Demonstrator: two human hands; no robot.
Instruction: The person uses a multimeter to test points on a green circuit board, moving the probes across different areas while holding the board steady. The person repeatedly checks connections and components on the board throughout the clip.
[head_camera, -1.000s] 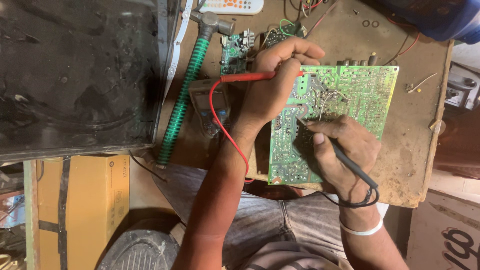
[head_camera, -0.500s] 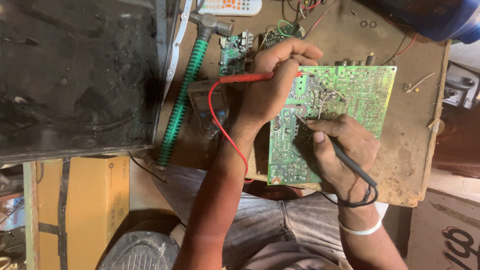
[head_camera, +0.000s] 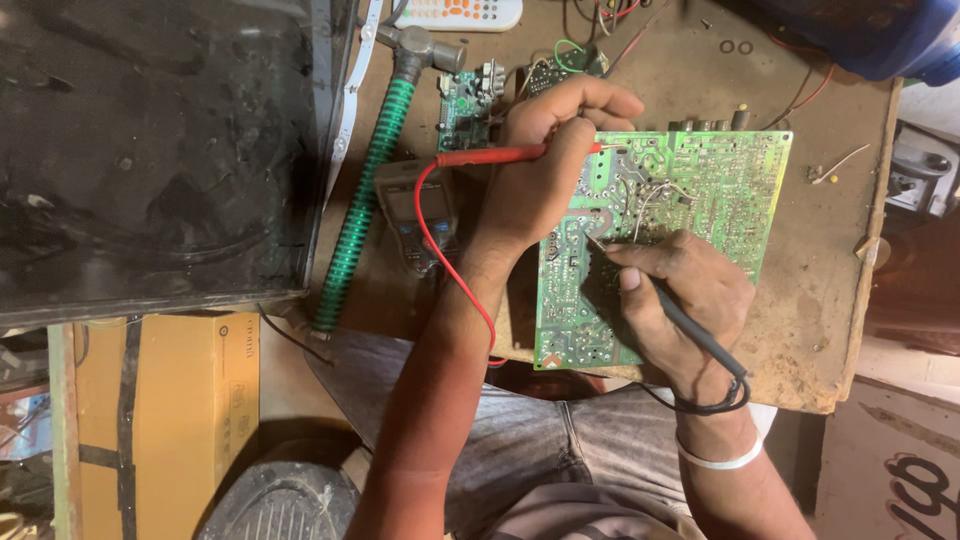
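A green circuit board (head_camera: 700, 180) lies solder side up on the brown workbench (head_camera: 820, 290). My left hand (head_camera: 545, 165) grips a red test probe (head_camera: 480, 156), its tip touching the board's upper left part. My right hand (head_camera: 690, 300) grips a black test probe (head_camera: 700, 335), its tip pressed on the board near the middle. A red lead (head_camera: 450, 265) curves from the red probe down past my forearm. A black lead loops around my right wrist. A grey multimeter (head_camera: 415, 215) lies just left of my left hand.
A hammer with a green coiled handle (head_camera: 365, 200) lies left of the meter. A small green board (head_camera: 462, 100) and a white remote (head_camera: 470, 12) sit at the bench's far side. A dark screen panel (head_camera: 150, 150) fills the left. A yellow box (head_camera: 170, 400) stands below it.
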